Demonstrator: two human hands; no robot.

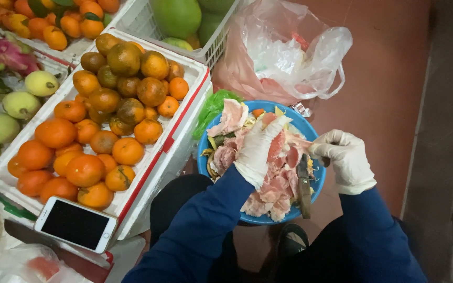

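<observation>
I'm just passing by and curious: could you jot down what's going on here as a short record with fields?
Left hand: white-gloved left hand holds a pink pomelo piece
Right hand: white-gloved right hand, grip closed on a knife
Below the hands: blue bowl filled with pink peel scraps
Beside: white crate of oranges, a phone on its corner
Behind: plastic bag

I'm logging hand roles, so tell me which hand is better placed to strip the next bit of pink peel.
Probably the right hand: it grips the knife beside the fruit. The left hand is full, holding the pink fruit piece over the blue bowl.
</observation>
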